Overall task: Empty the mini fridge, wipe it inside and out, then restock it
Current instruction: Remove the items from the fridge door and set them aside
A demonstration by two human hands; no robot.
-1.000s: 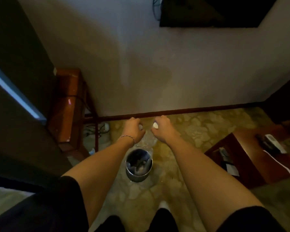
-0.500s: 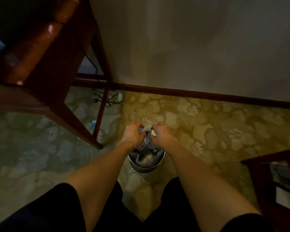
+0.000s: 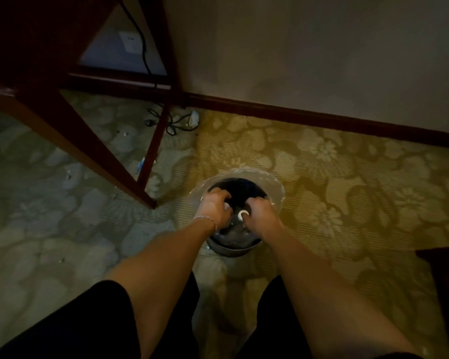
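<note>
My left hand (image 3: 214, 207) and right hand (image 3: 261, 215) are both down in the mouth of a small metal bin (image 3: 231, 248), fingers curled around the clear plastic liner (image 3: 275, 185) that flares over its rim. A bracelet (image 3: 205, 220) sits on my left wrist. The bin stands on patterned carpet (image 3: 335, 190), near a dark wooden table leg (image 3: 151, 161). A black cable (image 3: 171, 123) lies by the skirting board (image 3: 322, 117). The mini fridge is out of view.
</note>
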